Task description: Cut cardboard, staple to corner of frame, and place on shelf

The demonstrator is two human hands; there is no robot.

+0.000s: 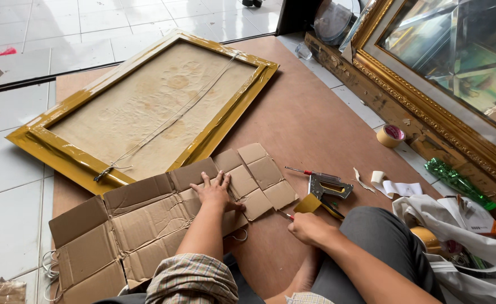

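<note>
— Where are the hands?

— The left hand [217, 193] lies flat, fingers released and spread, on the flattened cardboard [146, 222] on the brown floor sheet [304, 121]. The right hand [309, 226] is clenched around what looks like a red-handled cutter [285, 214], partly hidden.

— Around them?

— A staple gun [328, 187] just beside; a gold frame [141, 107] lying face down beyond; a tape roll [390, 135] by the wall.

Two gold frames are showing: one flat [68, 149], one ornate [428, 112]. One flattened cardboard box [146, 219], one staple gun [327, 187], one screwdriver [310, 172] and two tape rolls [390, 135] [425, 239] are lying about.
</note>
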